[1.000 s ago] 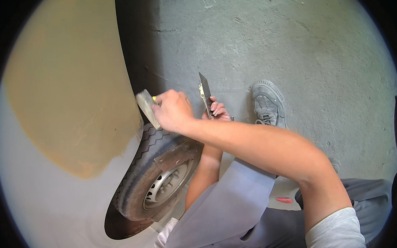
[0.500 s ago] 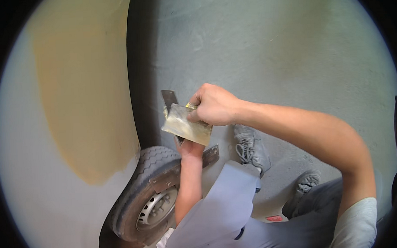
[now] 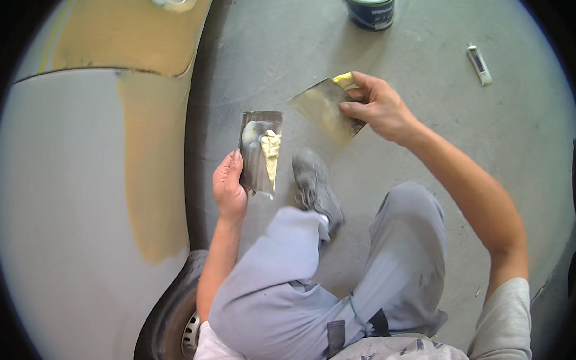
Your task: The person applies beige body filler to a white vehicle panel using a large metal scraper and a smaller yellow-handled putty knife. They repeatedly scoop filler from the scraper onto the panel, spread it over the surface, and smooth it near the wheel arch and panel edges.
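My left hand (image 3: 230, 186) grips the edge of a dark metal plate (image 3: 252, 163), held face up at the middle of the view. On the plate lies a lump of pale yellow putty (image 3: 271, 147), narrowing toward my body. To the right and a little farther away, my right hand (image 3: 379, 107) pinches a thin metal spreader (image 3: 327, 109) between thumb and fingers. Yellow material shows on the spreader's upper edge by my fingers. The plate and the spreader are apart.
Along my left stands a grey car body panel (image 3: 79, 187) with a tan filler patch (image 3: 151, 178), a wheel (image 3: 178, 317) below it. On the concrete floor are a dark tub with a pale lid (image 3: 371, 9) and a white tube (image 3: 479, 65).
My right hand has drawn the spreader away from the plate, up and to the right. The plate's putty now shows. My view has shifted, bringing the tub and tube into sight.
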{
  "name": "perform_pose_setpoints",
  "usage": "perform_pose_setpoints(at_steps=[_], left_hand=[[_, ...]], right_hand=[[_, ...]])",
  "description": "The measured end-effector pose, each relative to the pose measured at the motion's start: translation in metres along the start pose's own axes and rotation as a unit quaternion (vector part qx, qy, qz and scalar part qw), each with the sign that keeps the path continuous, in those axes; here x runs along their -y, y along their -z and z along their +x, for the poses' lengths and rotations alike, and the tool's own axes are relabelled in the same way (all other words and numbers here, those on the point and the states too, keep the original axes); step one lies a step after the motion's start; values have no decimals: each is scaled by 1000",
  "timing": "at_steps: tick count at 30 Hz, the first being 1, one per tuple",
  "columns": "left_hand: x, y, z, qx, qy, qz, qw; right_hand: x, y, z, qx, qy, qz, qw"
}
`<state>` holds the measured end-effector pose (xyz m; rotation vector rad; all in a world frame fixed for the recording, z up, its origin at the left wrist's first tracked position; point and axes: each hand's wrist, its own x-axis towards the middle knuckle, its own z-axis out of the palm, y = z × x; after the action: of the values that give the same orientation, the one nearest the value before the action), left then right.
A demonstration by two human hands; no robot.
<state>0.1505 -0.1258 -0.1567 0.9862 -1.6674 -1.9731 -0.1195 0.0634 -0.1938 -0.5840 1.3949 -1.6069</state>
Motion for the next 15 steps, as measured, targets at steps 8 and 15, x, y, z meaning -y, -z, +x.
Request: perform_pose_setpoints(at_steps=[8, 15], left_hand=[[-20, -61, 82, 91, -51, 154, 983], [28, -49, 150, -13, 7, 141, 990]], right_hand=[[-13, -8, 41, -92, 8, -197, 976], [-38, -13, 60, -14, 33, -159, 987]])
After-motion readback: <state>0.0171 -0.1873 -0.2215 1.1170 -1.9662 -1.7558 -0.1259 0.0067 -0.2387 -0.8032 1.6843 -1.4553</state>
